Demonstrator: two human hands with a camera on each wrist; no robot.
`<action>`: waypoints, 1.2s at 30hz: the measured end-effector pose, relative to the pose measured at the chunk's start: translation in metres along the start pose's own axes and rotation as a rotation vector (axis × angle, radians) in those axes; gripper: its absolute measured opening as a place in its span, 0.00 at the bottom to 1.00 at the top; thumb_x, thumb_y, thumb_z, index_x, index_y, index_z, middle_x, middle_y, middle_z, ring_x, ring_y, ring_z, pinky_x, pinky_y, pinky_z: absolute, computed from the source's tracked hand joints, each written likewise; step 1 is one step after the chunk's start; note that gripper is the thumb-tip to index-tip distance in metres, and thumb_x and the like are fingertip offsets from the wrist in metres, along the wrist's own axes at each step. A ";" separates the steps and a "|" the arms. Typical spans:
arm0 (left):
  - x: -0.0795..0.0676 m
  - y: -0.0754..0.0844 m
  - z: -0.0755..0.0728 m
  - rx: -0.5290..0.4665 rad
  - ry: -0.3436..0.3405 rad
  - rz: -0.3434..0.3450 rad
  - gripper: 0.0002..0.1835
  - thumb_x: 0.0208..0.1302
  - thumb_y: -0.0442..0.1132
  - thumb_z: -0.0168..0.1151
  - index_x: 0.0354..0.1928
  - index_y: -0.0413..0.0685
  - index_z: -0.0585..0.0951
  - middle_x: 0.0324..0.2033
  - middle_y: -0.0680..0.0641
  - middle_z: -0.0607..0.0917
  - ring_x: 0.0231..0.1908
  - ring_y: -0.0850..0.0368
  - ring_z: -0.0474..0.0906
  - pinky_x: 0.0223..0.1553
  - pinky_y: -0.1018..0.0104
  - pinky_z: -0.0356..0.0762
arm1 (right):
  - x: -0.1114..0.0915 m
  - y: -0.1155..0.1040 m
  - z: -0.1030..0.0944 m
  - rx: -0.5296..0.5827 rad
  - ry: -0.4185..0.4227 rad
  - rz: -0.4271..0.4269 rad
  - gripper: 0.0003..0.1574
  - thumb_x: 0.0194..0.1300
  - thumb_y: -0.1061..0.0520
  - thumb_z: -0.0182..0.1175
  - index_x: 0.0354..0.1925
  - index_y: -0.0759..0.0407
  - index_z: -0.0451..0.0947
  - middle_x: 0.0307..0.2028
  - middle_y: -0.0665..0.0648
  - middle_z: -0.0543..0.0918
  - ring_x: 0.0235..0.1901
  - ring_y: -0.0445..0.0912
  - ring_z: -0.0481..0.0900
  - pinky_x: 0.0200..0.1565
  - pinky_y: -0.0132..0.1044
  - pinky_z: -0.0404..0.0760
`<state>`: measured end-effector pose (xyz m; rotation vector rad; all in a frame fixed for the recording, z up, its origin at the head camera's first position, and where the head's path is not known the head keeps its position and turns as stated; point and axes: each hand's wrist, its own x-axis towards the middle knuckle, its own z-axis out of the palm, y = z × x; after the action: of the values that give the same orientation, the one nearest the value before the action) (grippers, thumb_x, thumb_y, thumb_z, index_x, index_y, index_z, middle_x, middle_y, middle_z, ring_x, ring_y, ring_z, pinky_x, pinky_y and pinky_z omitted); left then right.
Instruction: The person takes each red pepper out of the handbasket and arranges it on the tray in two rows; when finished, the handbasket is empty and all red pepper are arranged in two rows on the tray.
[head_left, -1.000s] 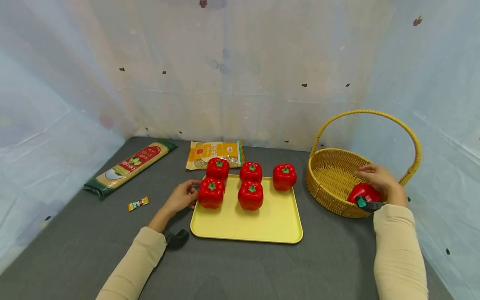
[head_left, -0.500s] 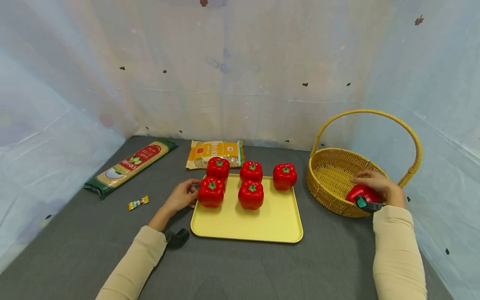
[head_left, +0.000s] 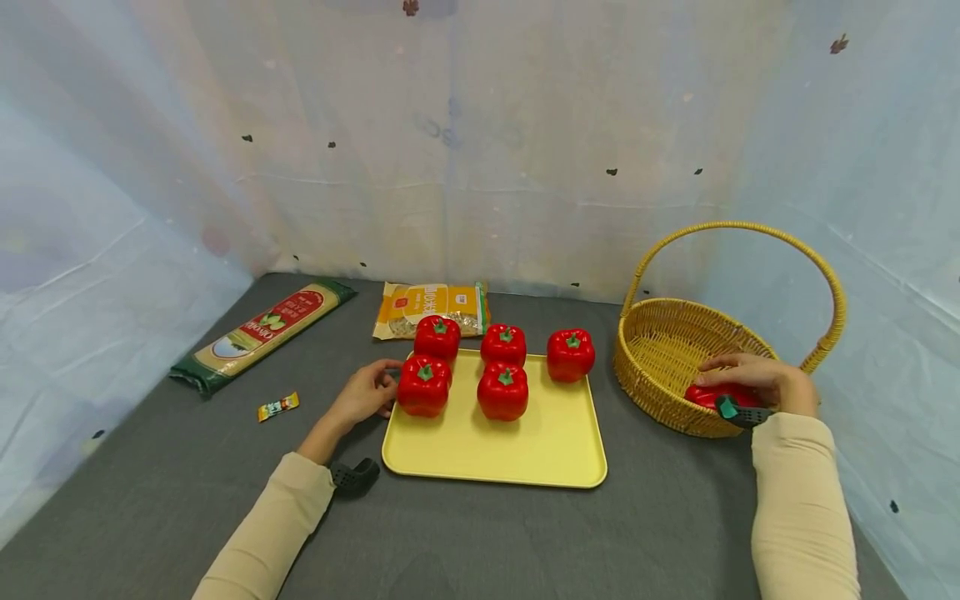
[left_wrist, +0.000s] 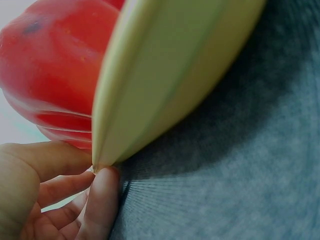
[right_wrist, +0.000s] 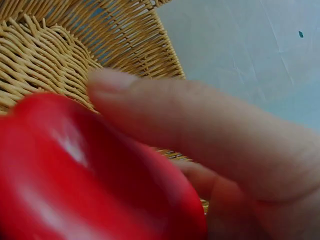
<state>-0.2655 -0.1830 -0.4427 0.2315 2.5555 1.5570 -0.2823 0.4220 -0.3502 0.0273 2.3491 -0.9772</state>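
A yellow tray (head_left: 495,450) bears several red bell peppers (head_left: 502,392), each with a green stem, along its left and far side. At its left edge my left hand (head_left: 365,393) pinches the rim, beside the nearest pepper; in the left wrist view the thumb (left_wrist: 102,200) and a finger meet on the tray edge (left_wrist: 145,95). To the right, my right hand (head_left: 750,375) reaches into a wicker basket (head_left: 645,375) and grips another red bell pepper (right_wrist: 90,175) there. The hand and wrist strap hide much of that pepper in the head view.
The basket's tall handle (head_left: 735,225) arches over my right hand. Behind the tray lies an orange-and-clear food bag (head_left: 431,310). A long green packet (head_left: 262,336) and a small wrapped candy (head_left: 278,407) lie at the left. A pale curtain (head_left: 480,167) hangs behind.
My right hand has lowered over the pepper in the basket and now covers more of it. The left hand and the tray have stayed in place.
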 end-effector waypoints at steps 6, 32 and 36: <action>-0.001 0.001 -0.001 -0.001 0.003 -0.001 0.22 0.63 0.31 0.54 0.60 0.37 0.68 0.29 0.43 0.75 0.22 0.55 0.76 0.24 0.64 0.80 | -0.004 -0.001 0.001 0.136 -0.066 -0.017 0.47 0.64 0.51 0.57 0.70 0.67 0.46 0.53 0.66 0.66 0.42 0.48 0.74 0.43 0.42 0.79; -0.001 0.002 -0.001 -0.003 -0.004 -0.002 0.23 0.64 0.32 0.55 0.61 0.37 0.68 0.30 0.42 0.75 0.22 0.55 0.76 0.24 0.64 0.80 | -0.017 -0.028 0.006 -0.102 0.255 -0.219 0.48 0.63 0.45 0.58 0.65 0.74 0.51 0.53 0.70 0.69 0.46 0.53 0.72 0.41 0.41 0.78; -0.001 0.002 -0.001 0.004 -0.001 -0.008 0.22 0.63 0.32 0.55 0.60 0.37 0.68 0.30 0.43 0.75 0.22 0.56 0.76 0.24 0.64 0.80 | -0.023 -0.038 0.010 -0.117 0.313 -0.246 0.46 0.63 0.44 0.58 0.63 0.73 0.53 0.52 0.70 0.69 0.47 0.57 0.70 0.41 0.41 0.77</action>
<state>-0.2642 -0.1828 -0.4404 0.2229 2.5559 1.5483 -0.2672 0.3919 -0.3196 -0.1701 2.7435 -1.0075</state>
